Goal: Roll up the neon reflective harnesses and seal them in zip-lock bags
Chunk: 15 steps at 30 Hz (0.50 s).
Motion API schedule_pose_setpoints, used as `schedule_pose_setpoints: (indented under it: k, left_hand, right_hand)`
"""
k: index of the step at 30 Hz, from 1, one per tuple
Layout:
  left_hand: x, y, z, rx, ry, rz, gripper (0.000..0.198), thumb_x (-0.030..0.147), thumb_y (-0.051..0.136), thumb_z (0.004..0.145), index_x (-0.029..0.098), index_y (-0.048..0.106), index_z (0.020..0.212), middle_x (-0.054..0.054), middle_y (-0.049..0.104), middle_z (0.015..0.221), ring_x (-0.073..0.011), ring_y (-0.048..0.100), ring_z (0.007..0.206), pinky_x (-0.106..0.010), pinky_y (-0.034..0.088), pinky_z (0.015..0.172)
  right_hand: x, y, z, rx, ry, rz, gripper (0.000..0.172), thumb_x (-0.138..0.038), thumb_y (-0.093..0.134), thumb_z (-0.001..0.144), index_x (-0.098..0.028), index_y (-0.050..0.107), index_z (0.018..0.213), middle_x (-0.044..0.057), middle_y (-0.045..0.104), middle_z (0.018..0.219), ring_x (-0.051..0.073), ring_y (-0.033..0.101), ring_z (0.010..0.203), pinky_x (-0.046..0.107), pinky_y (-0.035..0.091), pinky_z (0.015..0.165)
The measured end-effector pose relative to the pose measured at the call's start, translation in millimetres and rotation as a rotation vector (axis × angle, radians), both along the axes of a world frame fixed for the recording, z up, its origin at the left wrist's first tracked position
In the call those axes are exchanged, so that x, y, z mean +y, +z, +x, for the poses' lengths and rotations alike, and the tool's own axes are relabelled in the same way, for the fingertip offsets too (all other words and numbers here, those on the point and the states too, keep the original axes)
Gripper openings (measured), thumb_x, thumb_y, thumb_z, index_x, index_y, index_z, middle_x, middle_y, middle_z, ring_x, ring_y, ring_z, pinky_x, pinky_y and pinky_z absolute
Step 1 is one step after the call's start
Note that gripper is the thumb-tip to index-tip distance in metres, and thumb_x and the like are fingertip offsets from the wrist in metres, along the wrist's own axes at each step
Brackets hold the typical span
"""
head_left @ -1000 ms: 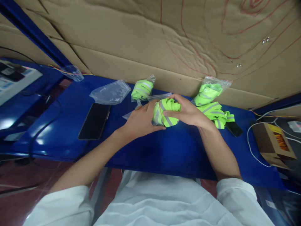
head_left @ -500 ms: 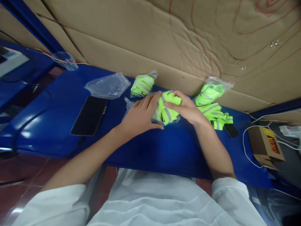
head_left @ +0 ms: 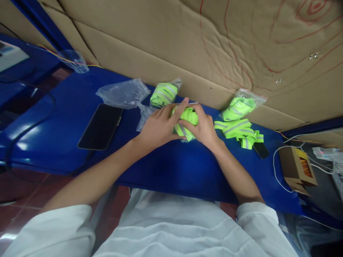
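Observation:
A folded bundle of neon yellow-green reflective strap (head_left: pixel 190 116) sits between my hands above the blue table, at least partly inside a clear plastic bag. My left hand (head_left: pixel 160 123) grips it from the left, thumb below and fingers over the top. From the right, my right hand (head_left: pixel 204 128) presses on the same bundle with its thumb across the front and fingers behind. Just behind my left hand stands a bagged strap bundle (head_left: pixel 164 94). A second bagged bundle (head_left: pixel 238 108) leans at the back right, with a loose reflective strap (head_left: pixel 238 131) in front of it.
Left of my hands lie a black tablet-like device (head_left: pixel 101 126) and clear plastic bags (head_left: pixel 124 93). A small black object (head_left: pixel 261 150) touches the loose strap. An open cardboard box (head_left: pixel 296 166) and white cables are at the right. A cardboard panel (head_left: pixel 150 43) rises behind the table (head_left: pixel 171 171).
My right hand has moved left, closer to my left hand, squeezing the strap bundle narrower. More of the loose strap at the right now shows.

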<state>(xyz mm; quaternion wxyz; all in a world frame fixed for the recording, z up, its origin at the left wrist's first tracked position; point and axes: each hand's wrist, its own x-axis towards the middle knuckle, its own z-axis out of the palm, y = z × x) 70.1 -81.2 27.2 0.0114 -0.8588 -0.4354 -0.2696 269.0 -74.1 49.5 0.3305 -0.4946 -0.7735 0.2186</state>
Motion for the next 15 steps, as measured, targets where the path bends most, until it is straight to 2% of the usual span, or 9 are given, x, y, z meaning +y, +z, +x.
schedule_pose_setpoints:
  k: [3, 5, 7, 9, 12, 15]
  left_hand:
    - [-3, 0.3, -1, 0.011, 0.013, 0.027, 0.119, 0.062, 0.087, 0.077, 0.019, 0.025, 0.169, -0.025, 0.061, 0.144, -0.0422, 0.067, 0.121, -0.046, 0.056, 0.098]
    - [-5, 1.3, -2, 0.011, 0.027, 0.029, 0.122, 0.066, 0.087, 0.075, 0.022, 0.024, 0.169, -0.024, 0.060, 0.146, -0.0411, 0.069, 0.119, -0.044, 0.057, 0.095]
    - [-5, 2.1, -5, -0.006, 0.046, 0.010, 0.127, 0.074, 0.084, 0.072, 0.022, 0.022, 0.170, -0.023, 0.062, 0.145, -0.0388, 0.072, 0.114, -0.041, 0.057, 0.092]
    - [-4, 2.5, -7, -0.028, 0.059, -0.016, 0.130, 0.081, 0.079, 0.072, 0.020, 0.019, 0.170, -0.023, 0.065, 0.142, -0.0370, 0.073, 0.111, -0.039, 0.057, 0.090]
    - [-2, 2.7, -9, -0.051, 0.064, -0.032, 0.129, 0.082, 0.075, 0.075, 0.020, 0.015, 0.171, -0.022, 0.067, 0.138, -0.0356, 0.073, 0.110, -0.039, 0.056, 0.092]
    - [-3, 3.3, -11, -0.030, 0.036, -0.008, 0.127, 0.073, 0.082, 0.076, 0.019, 0.017, 0.171, -0.022, 0.065, 0.140, -0.0366, 0.072, 0.114, -0.041, 0.055, 0.097]
  right_hand:
    - [-1, 4.3, 3, 0.015, 0.017, 0.024, 0.056, -0.055, 0.075, 0.090, -0.028, 0.058, 0.136, 0.006, 0.068, 0.138, 0.030, 0.067, 0.126, 0.043, 0.054, 0.107]
    - [0, 9.5, 7, 0.075, 0.051, -0.019, 0.069, -0.053, 0.079, 0.086, -0.027, 0.051, 0.143, 0.007, 0.061, 0.147, 0.029, 0.062, 0.133, 0.044, 0.051, 0.113]
    - [1, 14.5, 12, 0.097, 0.178, -0.118, 0.089, -0.052, 0.086, 0.077, -0.024, 0.042, 0.149, 0.010, 0.055, 0.153, 0.029, 0.059, 0.136, 0.043, 0.049, 0.115]
    - [2, 17.2, 14, 0.066, 0.276, -0.187, 0.096, -0.049, 0.090, 0.072, -0.022, 0.039, 0.150, 0.012, 0.053, 0.154, 0.030, 0.058, 0.137, 0.042, 0.049, 0.115]
    - [0, 14.7, 9, 0.035, 0.187, -0.185, 0.081, -0.043, 0.084, 0.077, -0.024, 0.043, 0.145, 0.009, 0.059, 0.145, 0.030, 0.061, 0.131, 0.045, 0.049, 0.112]
    - [-3, 8.9, 0, 0.068, 0.088, -0.211, 0.075, -0.040, 0.082, 0.076, -0.026, 0.045, 0.139, 0.007, 0.061, 0.140, 0.030, 0.063, 0.126, 0.049, 0.050, 0.112]
